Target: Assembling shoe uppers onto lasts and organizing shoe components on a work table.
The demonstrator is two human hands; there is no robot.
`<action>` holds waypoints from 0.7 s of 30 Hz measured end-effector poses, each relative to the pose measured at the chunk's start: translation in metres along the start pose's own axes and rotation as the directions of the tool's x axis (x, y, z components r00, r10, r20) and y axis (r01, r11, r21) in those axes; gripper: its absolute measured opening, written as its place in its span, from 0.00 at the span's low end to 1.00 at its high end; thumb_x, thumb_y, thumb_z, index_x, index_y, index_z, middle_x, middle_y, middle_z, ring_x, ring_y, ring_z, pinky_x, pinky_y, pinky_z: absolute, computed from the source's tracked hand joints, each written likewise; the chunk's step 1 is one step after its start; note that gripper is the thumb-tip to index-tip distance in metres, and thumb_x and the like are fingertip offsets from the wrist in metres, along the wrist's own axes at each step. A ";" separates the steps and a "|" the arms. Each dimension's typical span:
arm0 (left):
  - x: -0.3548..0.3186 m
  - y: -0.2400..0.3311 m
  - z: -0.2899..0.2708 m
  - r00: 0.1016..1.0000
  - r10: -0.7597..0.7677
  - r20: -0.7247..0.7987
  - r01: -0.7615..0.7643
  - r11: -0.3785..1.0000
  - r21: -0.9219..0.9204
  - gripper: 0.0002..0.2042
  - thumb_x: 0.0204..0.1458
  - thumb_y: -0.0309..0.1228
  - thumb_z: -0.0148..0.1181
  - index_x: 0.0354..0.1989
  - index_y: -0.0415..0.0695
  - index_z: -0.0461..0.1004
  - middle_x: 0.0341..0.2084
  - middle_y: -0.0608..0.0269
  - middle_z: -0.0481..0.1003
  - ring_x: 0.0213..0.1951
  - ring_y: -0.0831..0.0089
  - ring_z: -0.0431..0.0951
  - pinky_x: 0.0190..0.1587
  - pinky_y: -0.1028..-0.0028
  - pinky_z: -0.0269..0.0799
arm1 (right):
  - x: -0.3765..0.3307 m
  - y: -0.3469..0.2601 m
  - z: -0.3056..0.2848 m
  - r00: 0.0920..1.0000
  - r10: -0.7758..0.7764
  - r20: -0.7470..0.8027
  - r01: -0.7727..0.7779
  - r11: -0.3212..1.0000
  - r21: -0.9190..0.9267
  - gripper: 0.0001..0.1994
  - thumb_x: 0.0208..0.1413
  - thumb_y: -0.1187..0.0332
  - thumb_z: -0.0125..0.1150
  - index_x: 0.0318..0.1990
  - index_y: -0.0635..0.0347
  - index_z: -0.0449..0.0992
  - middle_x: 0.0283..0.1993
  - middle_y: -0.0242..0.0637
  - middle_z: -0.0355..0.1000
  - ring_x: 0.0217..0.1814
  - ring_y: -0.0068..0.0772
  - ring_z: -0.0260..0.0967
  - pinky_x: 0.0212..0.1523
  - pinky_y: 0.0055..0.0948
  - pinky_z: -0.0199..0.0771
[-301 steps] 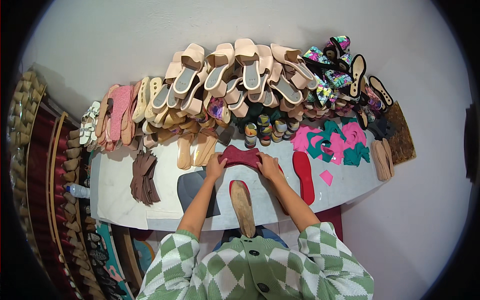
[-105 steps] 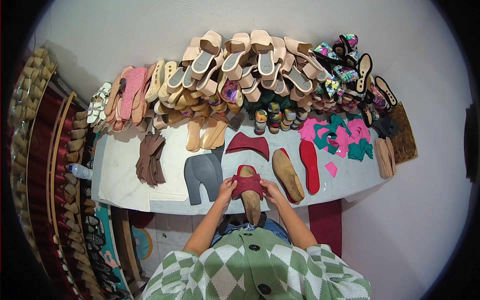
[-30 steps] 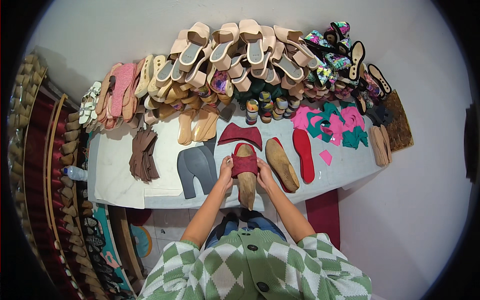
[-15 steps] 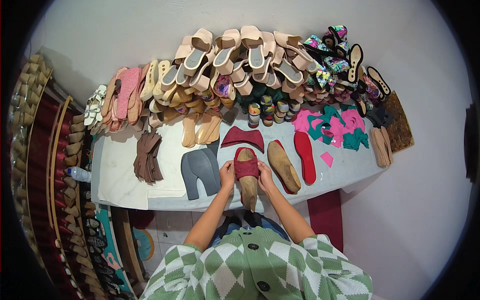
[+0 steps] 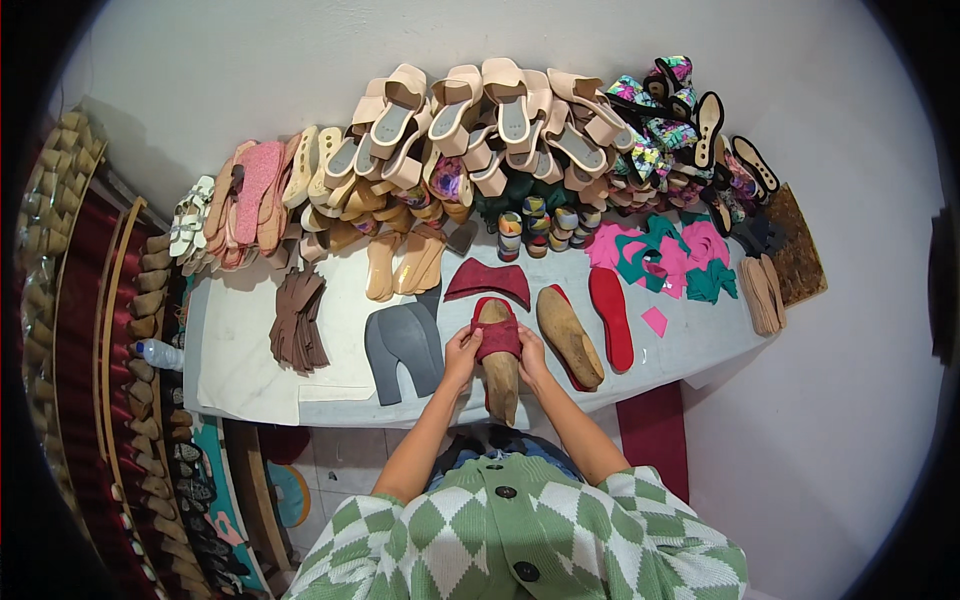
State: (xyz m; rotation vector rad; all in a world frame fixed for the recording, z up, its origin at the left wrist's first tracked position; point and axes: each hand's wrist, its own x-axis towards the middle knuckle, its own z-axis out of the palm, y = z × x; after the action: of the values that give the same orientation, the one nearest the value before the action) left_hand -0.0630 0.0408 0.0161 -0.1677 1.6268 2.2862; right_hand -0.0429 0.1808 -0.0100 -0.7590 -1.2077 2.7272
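Note:
Between my hands is a wooden shoe last with a red insole along its sole. A dark red textured strap wraps across its forepart. My left hand grips the left side at the strap's edge, and my right hand grips the right side; both are closed. A second dark red upper piece lies flat just beyond. To the right rests another wooden last on a red insole, then a loose red insole. Grey sole-shaped sheets lie left of my left hand.
Finished beige heeled sandals are heaped along the wall. Brown strips lie on the left, pink and green scraps on the right. Stacked beige insoles sit near the table's right end. Shelves of lasts stand at far left.
The whole scene has shifted slightly downward in view. My hands keep hold of the last and strap, with only a slight change in its tilt.

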 end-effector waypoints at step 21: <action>0.009 0.004 -0.006 0.996 -0.076 0.045 0.068 0.985 0.161 0.20 0.54 0.41 0.53 0.50 0.41 0.66 0.35 0.62 0.72 0.35 0.78 0.72 0.36 0.78 0.69 | 0.006 0.006 -0.002 0.999 0.036 -0.020 -0.035 0.999 0.027 0.12 0.59 0.72 0.42 0.47 0.68 0.67 0.44 0.41 0.70 0.44 0.29 0.68 0.48 0.26 0.68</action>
State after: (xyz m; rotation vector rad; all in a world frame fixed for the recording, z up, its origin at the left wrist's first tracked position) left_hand -0.0734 0.0362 0.0153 -0.1269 1.7398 2.0798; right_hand -0.0462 0.1794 -0.0177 -0.8104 -1.1621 2.7510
